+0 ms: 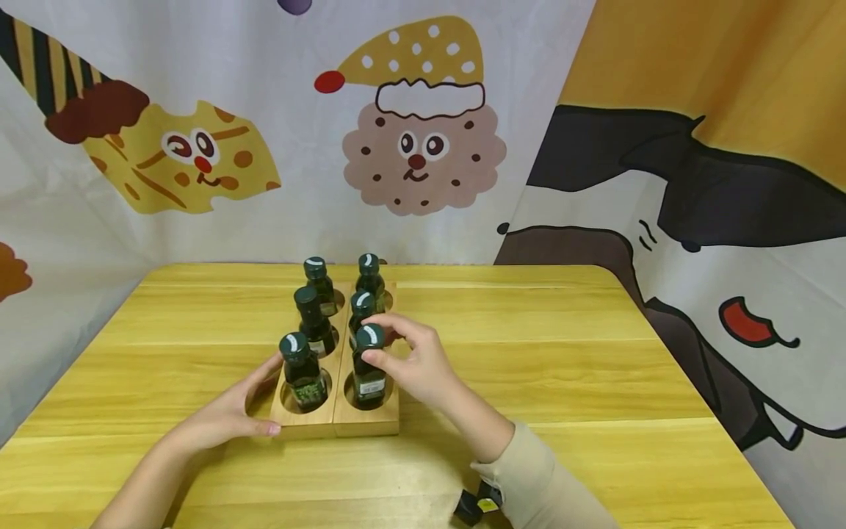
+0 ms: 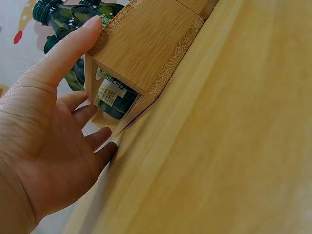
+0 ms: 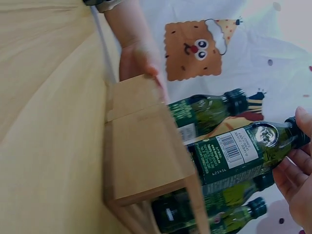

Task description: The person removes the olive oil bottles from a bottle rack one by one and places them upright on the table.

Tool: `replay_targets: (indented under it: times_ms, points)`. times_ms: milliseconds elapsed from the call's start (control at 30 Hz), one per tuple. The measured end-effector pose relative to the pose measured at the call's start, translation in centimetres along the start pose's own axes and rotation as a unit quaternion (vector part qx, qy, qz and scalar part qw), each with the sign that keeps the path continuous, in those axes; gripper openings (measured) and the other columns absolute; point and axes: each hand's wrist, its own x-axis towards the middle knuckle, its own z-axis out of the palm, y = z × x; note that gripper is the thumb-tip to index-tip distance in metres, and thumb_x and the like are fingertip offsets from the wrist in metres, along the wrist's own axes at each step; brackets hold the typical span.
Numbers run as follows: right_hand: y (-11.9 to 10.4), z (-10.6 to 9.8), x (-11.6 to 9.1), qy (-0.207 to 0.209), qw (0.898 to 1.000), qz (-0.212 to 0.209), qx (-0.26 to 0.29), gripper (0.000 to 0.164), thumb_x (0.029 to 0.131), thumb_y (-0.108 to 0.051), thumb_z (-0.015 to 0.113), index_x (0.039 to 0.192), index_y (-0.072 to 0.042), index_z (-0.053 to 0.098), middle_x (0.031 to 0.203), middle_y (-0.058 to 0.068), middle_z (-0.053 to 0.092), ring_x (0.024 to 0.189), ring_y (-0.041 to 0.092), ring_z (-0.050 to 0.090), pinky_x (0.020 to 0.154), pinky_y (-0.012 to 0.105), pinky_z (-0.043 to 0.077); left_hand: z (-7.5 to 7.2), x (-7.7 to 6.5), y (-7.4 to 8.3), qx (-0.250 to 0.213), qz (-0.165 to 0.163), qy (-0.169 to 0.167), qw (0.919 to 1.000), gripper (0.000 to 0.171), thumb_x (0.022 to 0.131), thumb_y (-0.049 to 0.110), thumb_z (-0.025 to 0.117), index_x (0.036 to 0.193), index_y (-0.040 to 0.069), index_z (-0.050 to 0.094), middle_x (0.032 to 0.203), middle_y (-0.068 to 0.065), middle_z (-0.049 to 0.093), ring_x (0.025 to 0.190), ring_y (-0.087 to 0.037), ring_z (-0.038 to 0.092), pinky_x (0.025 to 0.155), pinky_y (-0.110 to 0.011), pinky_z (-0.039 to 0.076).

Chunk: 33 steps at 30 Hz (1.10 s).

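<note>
In the head view, my right hand [image 1: 419, 360] pinches the dark cap and neck of the front right green glass bottle [image 1: 369, 378] between thumb and fingers. That bottle's lower part sits in the round hole of a two-row wooden rack [image 1: 366, 422]; the right wrist view shows its barcode label [image 3: 234, 146]. At the rack's front left corner rests my left hand [image 1: 221, 415], thumb on the corner and relaxed fingers along the side, as the left wrist view shows too. Beside the left hand, the front left bottle [image 1: 304, 378] stands in its hole, leaning slightly.
Several matching bottles, among them one in the middle left [image 1: 313, 323] and one at the back right [image 1: 370, 275], stand in the rack's other holes. The rack is on a wooden table [image 1: 562, 367]. Behind it hangs a printed cloth [image 1: 291, 228]. A small black device [image 1: 471, 507] lies near my right sleeve.
</note>
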Motion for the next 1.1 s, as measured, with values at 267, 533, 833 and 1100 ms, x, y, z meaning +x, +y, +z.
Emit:
replay_targets:
  times_ms: [267,533,833,1100]
  points:
    - [-1.7,-1.5,0.5,0.037,0.998,-0.048,-0.006,0.035,0.079,0.002,0.075,0.113,0.001,0.065,0.094,0.009,0.068,0.081,0.019,0.059,0.074,0.041,0.052,0.0,-0.1,0.0,-0.005,-0.005,0.002,1.0,0.105,0.075,0.009,0.078,0.153,0.002,0.008,0.153,-0.029,0.013,0.134,-0.052,0.019,0.099,-0.013,0.02]
    - [-2.5,-3.0,1.2,0.054,0.994,-0.093,-0.011,0.033,0.078,0.007,0.072,0.111,0.005,0.064,0.1,0.014,0.068,0.08,0.02,0.059,0.071,0.035,0.052,0.0,0.0,0.0,0.006,-0.007,0.004,1.0,0.105,0.074,0.008,0.078,0.152,0.0,0.009,0.153,-0.029,0.014,0.134,-0.052,0.02,0.105,-0.053,0.018]
    - [-2.8,-4.8,2.2,0.072,0.993,-0.089,-0.019,0.031,0.079,0.008,0.071,0.11,0.005,0.064,0.096,0.012,0.067,0.079,0.021,0.06,0.074,0.034,0.051,0.0,0.1,-0.1,0.007,-0.008,0.004,0.9999,0.106,0.074,0.009,0.078,0.152,-0.001,0.008,0.153,-0.03,0.014,0.133,-0.052,0.02,0.107,-0.046,0.02]
    - [-2.4,-6.4,3.1,0.085,0.993,-0.071,-0.04,0.031,0.082,0.003,0.072,0.112,0.003,0.064,0.09,0.01,0.066,0.077,0.023,0.06,0.072,0.033,0.05,0.0,0.0,0.0,0.004,-0.01,0.004,0.9999,0.106,0.074,0.008,0.078,0.153,0.001,0.008,0.153,-0.029,0.014,0.134,-0.052,0.02,0.107,-0.045,0.021]
